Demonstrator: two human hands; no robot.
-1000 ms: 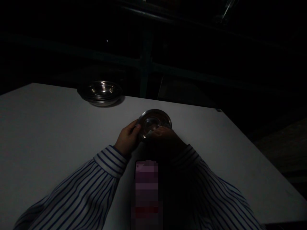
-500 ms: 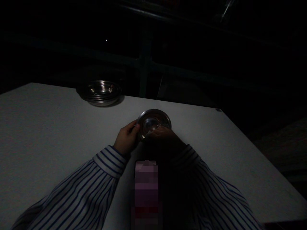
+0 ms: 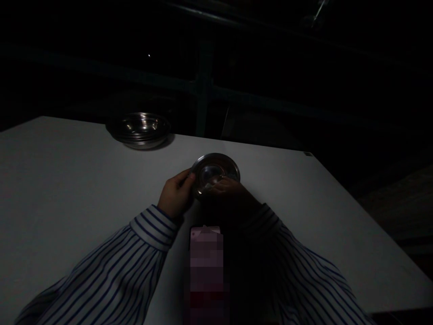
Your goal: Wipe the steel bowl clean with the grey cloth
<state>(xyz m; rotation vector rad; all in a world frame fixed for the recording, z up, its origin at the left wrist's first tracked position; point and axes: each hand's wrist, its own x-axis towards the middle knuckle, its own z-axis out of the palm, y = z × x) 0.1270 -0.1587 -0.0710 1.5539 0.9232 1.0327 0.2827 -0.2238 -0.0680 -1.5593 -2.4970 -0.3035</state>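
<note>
A small shiny metal bowl (image 3: 211, 171) is tilted towards me above the white table. My left hand (image 3: 176, 192) grips its left rim, thumb on the inner edge and fingers beneath. Over the near right part of the bowl, my right hand (image 3: 232, 194) is closed, its fingers pressed against the inside. A small pale, crumpled bit of something shows at those fingertips, too dark to name. Shadow hides most of the right hand and the bowl's near side.
Several nested metal bowls (image 3: 139, 131) stand at the table's far left edge. A blurred-out upright object (image 3: 206, 262) is close to me between my forearms. The white table (image 3: 101, 180) ends at a slanting right edge; beyond it everything is very dark.
My right hand has shifted very slightly inside the bowl. The left hand keeps its hold on the rim, and the whole view has moved a little.
</note>
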